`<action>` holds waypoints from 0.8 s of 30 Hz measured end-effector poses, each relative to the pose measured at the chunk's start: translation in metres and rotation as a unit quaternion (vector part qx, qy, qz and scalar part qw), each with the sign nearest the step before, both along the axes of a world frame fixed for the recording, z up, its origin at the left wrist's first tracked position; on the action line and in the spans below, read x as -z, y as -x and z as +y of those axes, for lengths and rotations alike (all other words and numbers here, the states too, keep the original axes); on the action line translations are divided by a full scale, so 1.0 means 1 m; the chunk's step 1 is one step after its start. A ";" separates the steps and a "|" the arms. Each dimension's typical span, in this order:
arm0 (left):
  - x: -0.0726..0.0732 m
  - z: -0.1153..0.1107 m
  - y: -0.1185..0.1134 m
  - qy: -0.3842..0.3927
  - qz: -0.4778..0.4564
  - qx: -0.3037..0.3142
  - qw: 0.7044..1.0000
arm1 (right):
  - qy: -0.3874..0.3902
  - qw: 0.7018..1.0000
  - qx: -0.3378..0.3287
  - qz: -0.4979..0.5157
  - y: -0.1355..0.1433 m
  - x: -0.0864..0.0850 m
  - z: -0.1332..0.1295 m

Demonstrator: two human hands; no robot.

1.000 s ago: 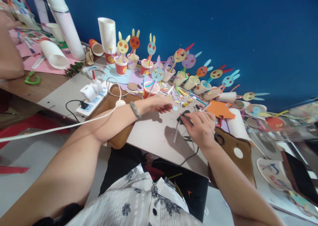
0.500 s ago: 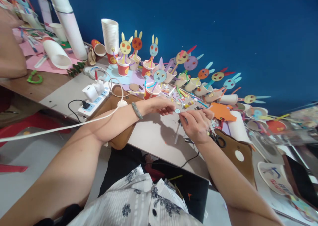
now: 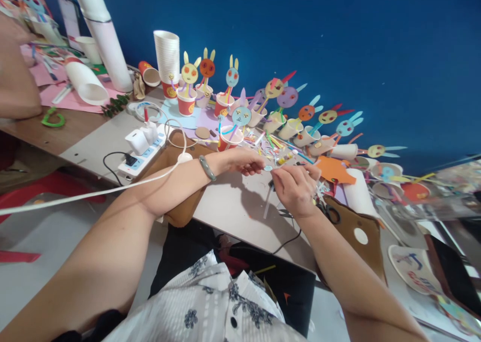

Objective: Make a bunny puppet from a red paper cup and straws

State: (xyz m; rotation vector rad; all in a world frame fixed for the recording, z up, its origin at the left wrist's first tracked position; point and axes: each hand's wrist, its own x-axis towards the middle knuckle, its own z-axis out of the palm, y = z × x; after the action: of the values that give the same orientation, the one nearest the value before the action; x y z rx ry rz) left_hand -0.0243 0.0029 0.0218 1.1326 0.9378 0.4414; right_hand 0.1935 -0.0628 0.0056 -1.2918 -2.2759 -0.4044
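Note:
A small pale blue paper piece [image 3: 268, 167] is pinched between my two hands above the table. My left hand [image 3: 246, 161], with a green bangle on its wrist, has its fingers curled, the fingertips at the piece's left edge. My right hand [image 3: 296, 187] is closed, its thumb and forefinger at the right edge. Below them a thin pale strip [image 3: 267, 204] lies on the table [image 3: 225, 206]. Scissors [image 3: 331, 213] are partly hidden beside my right wrist. Behind my hands, a blue paper face [image 3: 241, 115] stands in a red and white cup [image 3: 230, 137].
Several paper-faced cups line the blue wall. A power strip [image 3: 141, 156] with a white cable crossing my left forearm, a brown pouch [image 3: 184, 201] and a cup stack [image 3: 167, 56] are at left. Another person's arm [image 3: 17, 71] is far left. Orange paper [image 3: 334, 170] lies at right.

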 end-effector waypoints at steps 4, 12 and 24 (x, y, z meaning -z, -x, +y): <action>0.002 0.002 0.001 -0.024 -0.038 0.034 0.998 | -0.001 0.999 0.007 0.050 0.002 -0.005 0.000; -0.009 0.002 0.011 -0.413 0.142 -0.077 0.897 | 0.163 0.912 0.060 0.372 0.006 -0.014 0.022; 0.015 0.016 0.014 -0.635 0.416 -0.058 0.648 | 0.312 0.796 0.020 0.518 0.035 -0.025 0.075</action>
State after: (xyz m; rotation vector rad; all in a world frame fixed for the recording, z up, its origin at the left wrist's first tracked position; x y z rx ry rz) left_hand -0.0386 0.0185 0.0071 2.7458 1.5461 0.7361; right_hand 0.1581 0.0119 0.0304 -1.3357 -1.4009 0.9353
